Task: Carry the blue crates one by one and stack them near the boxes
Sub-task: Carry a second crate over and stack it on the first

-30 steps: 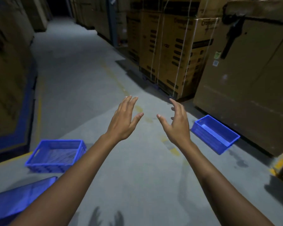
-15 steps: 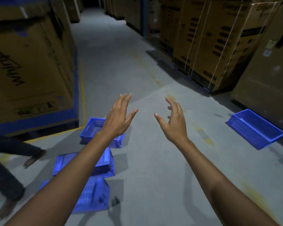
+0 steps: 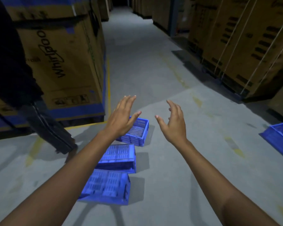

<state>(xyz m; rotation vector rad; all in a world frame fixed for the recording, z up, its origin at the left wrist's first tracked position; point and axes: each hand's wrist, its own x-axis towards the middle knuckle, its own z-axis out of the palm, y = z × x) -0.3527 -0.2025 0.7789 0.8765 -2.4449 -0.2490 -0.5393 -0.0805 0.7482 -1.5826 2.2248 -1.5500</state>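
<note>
- Both arms are stretched forward over the grey concrete floor (image 3: 153, 75), with the left hand (image 3: 122, 119) at about 11 o'clock of the middle and the right hand (image 3: 173, 123) at about 1 o'clock.
- Each hand is spread, fingers apart, palms turned towards each other, and neither touches anything.
- Three blue crates lie in a loose row on the floor under the left forearm. The upright crate (image 3: 137, 132) sits farthest off, partly hidden by the left hand.
- An overturned crate (image 3: 119, 158) lies just behind it, bottom up.
- The nearest crate (image 3: 107, 187), also bottom up, is at about 7 o'clock of the view.
- A fourth crate (image 3: 279, 137) stands well apart at 3 o'clock, cut by the edge.
- A big cardboard box (image 3: 60, 59) fills 10 o'clock; strapped stacked boxes (image 3: 245, 46) line 2 o'clock.
- Another person's dark trouser leg (image 3: 46, 126) stands at 9 o'clock.
</note>
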